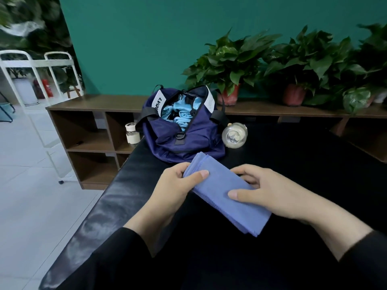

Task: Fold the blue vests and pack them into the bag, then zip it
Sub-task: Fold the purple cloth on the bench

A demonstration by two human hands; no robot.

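With left hand (176, 185) and right hand (261, 191) pinching the folded vest (222, 191) at mid-frame, keep its layers squared while lifting toward the open bag (188, 139) above.

The bag (184, 130) is sitting unzipped at the far end of the surface (293, 155), its mouth gaping upward. A small jar (132, 133) is flanking its left side and a round glass bottle (234, 135) its right. Bare surface is stretching rightward.
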